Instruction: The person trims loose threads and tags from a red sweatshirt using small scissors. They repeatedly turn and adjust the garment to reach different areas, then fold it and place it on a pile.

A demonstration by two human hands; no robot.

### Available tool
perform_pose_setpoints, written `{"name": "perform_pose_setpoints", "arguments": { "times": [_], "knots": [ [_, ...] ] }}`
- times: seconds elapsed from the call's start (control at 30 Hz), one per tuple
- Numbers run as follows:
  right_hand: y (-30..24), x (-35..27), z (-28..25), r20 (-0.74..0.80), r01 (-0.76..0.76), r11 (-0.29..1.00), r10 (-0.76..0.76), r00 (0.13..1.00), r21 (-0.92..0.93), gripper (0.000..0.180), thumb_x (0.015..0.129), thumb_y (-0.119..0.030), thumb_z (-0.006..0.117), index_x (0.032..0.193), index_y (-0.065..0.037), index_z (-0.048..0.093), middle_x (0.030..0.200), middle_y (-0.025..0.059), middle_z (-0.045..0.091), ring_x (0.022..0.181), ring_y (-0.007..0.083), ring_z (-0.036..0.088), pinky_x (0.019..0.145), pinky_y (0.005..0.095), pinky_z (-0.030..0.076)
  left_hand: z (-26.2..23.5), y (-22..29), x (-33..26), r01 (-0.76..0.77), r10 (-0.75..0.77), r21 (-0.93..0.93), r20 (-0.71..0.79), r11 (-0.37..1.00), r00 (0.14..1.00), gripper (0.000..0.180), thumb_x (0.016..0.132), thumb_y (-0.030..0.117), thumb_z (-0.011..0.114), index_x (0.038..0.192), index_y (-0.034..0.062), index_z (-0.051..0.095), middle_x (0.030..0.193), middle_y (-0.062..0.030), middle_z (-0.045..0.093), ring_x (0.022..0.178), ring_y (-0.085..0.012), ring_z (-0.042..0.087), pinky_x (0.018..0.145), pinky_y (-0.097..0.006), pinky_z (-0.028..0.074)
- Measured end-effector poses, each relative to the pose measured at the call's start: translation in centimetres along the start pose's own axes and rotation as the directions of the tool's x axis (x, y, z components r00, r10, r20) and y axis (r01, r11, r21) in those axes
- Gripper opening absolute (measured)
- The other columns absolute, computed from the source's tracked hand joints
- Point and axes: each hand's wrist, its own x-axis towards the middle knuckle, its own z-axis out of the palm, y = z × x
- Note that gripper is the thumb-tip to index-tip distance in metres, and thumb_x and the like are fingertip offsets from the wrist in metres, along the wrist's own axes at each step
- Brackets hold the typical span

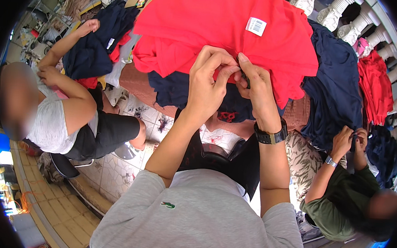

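Note:
A red garment [187, 26] with a white barcode label [256, 26] lies spread over a pile in front of me. My left hand [211, 74] is closed in a pinch at the garment's near edge, thumb against fingertips. Right beside it, my right hand [256, 84] curls around a small dark tool [244, 75] that looks like thread snips; the fingers hide most of it. The two hands' fingertips nearly meet at the red cloth. Under the red garment, dark navy cloth [168, 88] hangs over the near edge of the pile.
At left a co-worker [56, 114] sits by navy garments [93, 47]. On the right another co-worker [340, 198] handles a navy garment [332, 82]. More red cloth [375, 85] hangs by white balusters [333, 13]. Thread scraps [162, 122] litter the tiled floor.

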Motion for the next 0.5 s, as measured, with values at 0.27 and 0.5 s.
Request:
{"name": "perform_pose_setpoints", "arguments": {
  "times": [0.27, 0.5],
  "knots": [
    [-0.5, -3.3, -0.8, -0.149, 0.042, 0.987, -0.066, 0.987, -0.158, 0.047, 0.102, -0.043, 0.058, 0.071, -0.008, 0.057, 0.063, -0.0054, 0.045, 0.056, 0.0030, 0.036, 0.051, 0.0234, 0.025, -4.1, 0.8, -1.0, 0.193, -0.192, 0.040, 0.412, 0.980, 0.891, 0.006, 0.086, 0.000, 0.073, 0.091, -0.0017, 0.070, 0.081, -0.0071, 0.065, 0.075, -0.0149, 0.065, 0.069, -0.029, 0.050],
    [0.7, -2.2, 0.2, -0.277, 0.377, 0.916, -0.402, 0.873, -0.140, 0.022, 0.089, 0.001, 0.073, 0.110, -0.001, 0.065, 0.092, -0.0026, 0.056, 0.063, -0.0017, 0.043, 0.055, 0.0169, 0.034, -1.1, -0.8, 0.0, -0.105, 0.100, 0.268, 0.032, 0.958, 0.994, 0.036, 0.076, 0.001, 0.076, 0.109, 0.0075, 0.064, 0.114, -0.0149, 0.051, 0.104, -0.0335, 0.053, 0.087, -0.042, 0.047]
  ]
}}
